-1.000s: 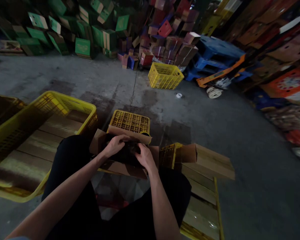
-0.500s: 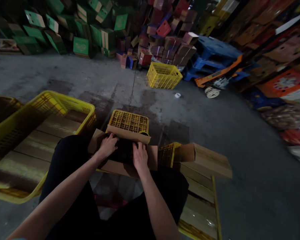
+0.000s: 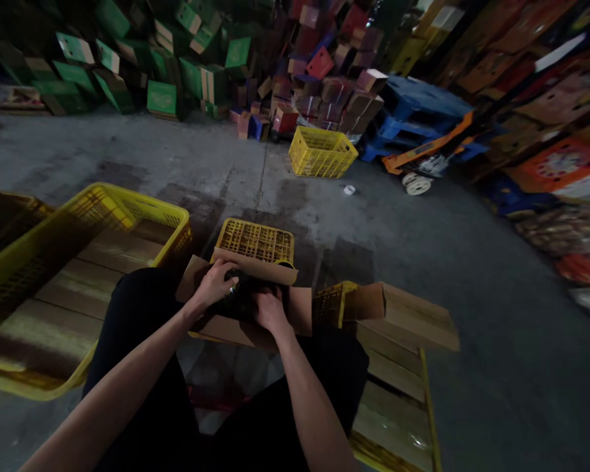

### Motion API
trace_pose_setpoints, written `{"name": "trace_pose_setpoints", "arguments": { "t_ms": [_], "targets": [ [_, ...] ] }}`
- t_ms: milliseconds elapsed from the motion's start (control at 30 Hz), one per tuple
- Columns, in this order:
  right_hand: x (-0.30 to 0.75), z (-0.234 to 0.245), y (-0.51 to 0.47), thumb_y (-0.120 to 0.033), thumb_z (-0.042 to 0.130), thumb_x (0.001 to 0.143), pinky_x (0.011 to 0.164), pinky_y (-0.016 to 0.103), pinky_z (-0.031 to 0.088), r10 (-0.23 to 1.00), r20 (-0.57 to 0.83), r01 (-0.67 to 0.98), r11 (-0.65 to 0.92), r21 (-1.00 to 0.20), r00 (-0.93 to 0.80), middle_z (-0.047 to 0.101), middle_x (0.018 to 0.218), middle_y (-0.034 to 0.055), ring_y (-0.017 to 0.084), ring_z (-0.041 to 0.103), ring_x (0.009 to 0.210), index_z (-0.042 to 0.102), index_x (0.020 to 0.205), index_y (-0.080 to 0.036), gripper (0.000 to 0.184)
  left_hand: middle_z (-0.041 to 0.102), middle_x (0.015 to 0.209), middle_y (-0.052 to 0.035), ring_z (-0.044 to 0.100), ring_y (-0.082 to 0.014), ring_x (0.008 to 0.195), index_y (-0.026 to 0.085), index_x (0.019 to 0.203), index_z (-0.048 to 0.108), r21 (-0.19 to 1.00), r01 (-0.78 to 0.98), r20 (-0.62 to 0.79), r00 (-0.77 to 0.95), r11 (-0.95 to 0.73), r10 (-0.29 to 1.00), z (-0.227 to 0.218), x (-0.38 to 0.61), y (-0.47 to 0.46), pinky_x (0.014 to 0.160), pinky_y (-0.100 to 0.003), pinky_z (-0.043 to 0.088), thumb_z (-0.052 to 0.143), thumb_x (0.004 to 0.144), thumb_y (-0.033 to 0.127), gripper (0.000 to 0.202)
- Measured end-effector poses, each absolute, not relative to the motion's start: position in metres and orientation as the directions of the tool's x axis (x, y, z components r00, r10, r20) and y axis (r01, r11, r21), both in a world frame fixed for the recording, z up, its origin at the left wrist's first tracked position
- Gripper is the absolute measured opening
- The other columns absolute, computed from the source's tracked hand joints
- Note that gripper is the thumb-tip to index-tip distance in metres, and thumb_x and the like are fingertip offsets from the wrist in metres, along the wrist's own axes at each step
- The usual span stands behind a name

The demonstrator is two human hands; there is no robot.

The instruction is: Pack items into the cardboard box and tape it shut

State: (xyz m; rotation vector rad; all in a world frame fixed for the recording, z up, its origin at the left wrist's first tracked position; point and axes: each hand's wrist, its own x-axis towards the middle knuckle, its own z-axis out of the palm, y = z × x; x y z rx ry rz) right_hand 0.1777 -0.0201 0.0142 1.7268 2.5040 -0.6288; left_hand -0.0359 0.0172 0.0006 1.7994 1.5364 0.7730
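An open cardboard box (image 3: 301, 308) with its flaps spread stands between my knees, on a yellow crate turned with its grid up (image 3: 258, 241). My left hand (image 3: 215, 285) is closed on a dark, roundish, slightly shiny object (image 3: 235, 280) at the box's left side; its kind is too dark to make out. Inside the box opening, toward its right side, my right hand (image 3: 270, 308) reaches down among dark contents. The fingertips of that hand are hidden in shadow. What lies deeper in the box does not show.
Left of my leg, a large yellow crate (image 3: 164, 213) holds flat cardboard boxes (image 3: 98, 285). More cardboard boxes (image 3: 398, 373) fill a crate at my right, with one open box (image 3: 417, 314) on top. Ahead are a yellow crate (image 3: 322, 154), blue pallets (image 3: 423, 101) and an orange pallet jack (image 3: 430, 144).
My left hand has come up slightly with a dark roundish object now showing at its fingers. My right hand has moved left and deeper into the box.
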Motion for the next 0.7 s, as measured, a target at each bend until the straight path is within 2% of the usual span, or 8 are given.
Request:
{"name": "trace_pose_setpoints", "arguments": {
  "t_ms": [100,167,267,367,433,500,600,700],
  "targets": [
    [0.189,0.027,-0.015,-0.017,0.059,0.087,0.107,0.045,0.038,0.926,-0.211,0.921,0.242,-0.305,-0.313,0.074,0.118,0.0079,0.026,0.062,0.117,0.067,0.128,-0.026,0.043,0.064,0.119,-0.0078,0.064,-0.0221,0.111,0.019,0.116,0.069,0.792,0.602,0.060,0.088,-0.101,0.994,0.000,-0.036,0.018,0.104,-0.035,0.049,0.062,0.086,0.021,0.031],
    [0.197,0.032,-0.010,-0.017,0.055,0.090,0.099,0.038,0.044,0.956,-0.177,0.935,0.171,-0.309,-0.233,0.075,0.117,0.0074,0.024,0.066,0.111,0.065,0.134,-0.026,0.045,0.065,0.120,-0.0074,0.064,-0.0225,0.112,0.020,0.117,0.069,0.779,0.621,0.042,0.082,-0.084,0.996,0.002,-0.036,0.017,0.103,-0.034,0.049,0.063,0.087,0.022,0.031],
    [0.203,0.034,-0.007,-0.015,0.053,0.093,0.091,0.030,0.046,0.966,-0.175,0.940,0.126,-0.316,-0.188,0.077,0.109,0.0060,0.020,0.069,0.102,0.071,0.127,-0.024,0.040,0.067,0.117,-0.0071,0.065,-0.0237,0.111,0.021,0.117,0.067,0.736,0.675,-0.026,0.097,-0.047,0.995,0.006,-0.032,0.015,0.101,-0.035,0.049,0.064,0.089,0.026,0.029],
    [0.201,0.030,-0.006,-0.015,0.057,0.092,0.091,0.028,0.046,0.956,-0.198,0.941,0.147,-0.306,-0.214,0.078,0.107,0.0056,0.021,0.070,0.104,0.077,0.114,-0.024,0.031,0.068,0.115,-0.0087,0.065,-0.0254,0.112,0.020,0.116,0.066,0.687,0.726,-0.085,0.121,-0.029,0.989,0.008,-0.024,0.011,0.098,-0.034,0.050,0.065,0.090,0.031,0.029],
    [0.199,0.026,-0.007,-0.015,0.057,0.092,0.091,0.029,0.046,0.956,-0.203,0.944,0.145,-0.297,-0.211,0.078,0.107,0.0068,0.022,0.070,0.104,0.077,0.113,-0.023,0.030,0.069,0.118,-0.0108,0.066,-0.0262,0.111,0.018,0.117,0.066,0.669,0.742,-0.124,0.165,-0.040,0.978,0.006,-0.018,0.008,0.096,-0.034,0.051,0.065,0.090,0.032,0.031],
    [0.198,0.023,-0.008,-0.015,0.056,0.093,0.090,0.029,0.047,0.956,-0.211,0.948,0.142,-0.285,-0.206,0.078,0.108,0.0086,0.022,0.070,0.104,0.077,0.114,-0.022,0.030,0.072,0.115,-0.0101,0.069,-0.0250,0.107,0.017,0.113,0.069,0.671,0.739,-0.166,0.237,-0.067,0.957,0.002,-0.013,0.007,0.093,-0.031,0.052,0.065,0.089,0.031,0.028],
    [0.197,0.020,-0.010,-0.016,0.056,0.093,0.090,0.029,0.047,0.953,-0.226,0.953,0.138,-0.270,-0.202,0.077,0.109,0.0104,0.023,0.070,0.106,0.076,0.115,-0.021,0.030,0.077,0.106,-0.0036,0.072,-0.0201,0.102,0.022,0.104,0.074,0.682,0.725,-0.204,0.318,-0.099,0.926,-0.001,-0.012,0.010,0.090,-0.024,0.052,0.061,0.092,0.027,0.018],
    [0.198,0.019,-0.010,-0.014,0.055,0.093,0.087,0.028,0.048,0.952,-0.241,0.957,0.121,-0.263,-0.186,0.078,0.104,0.0111,0.023,0.071,0.103,0.077,0.109,-0.020,0.028,0.076,0.115,-0.0049,0.069,-0.0193,0.110,0.023,0.111,0.073,0.640,0.765,-0.215,0.268,-0.072,0.939,-0.001,-0.023,0.017,0.096,-0.024,0.050,0.048,0.097,0.020,0.028]
  ]
}}
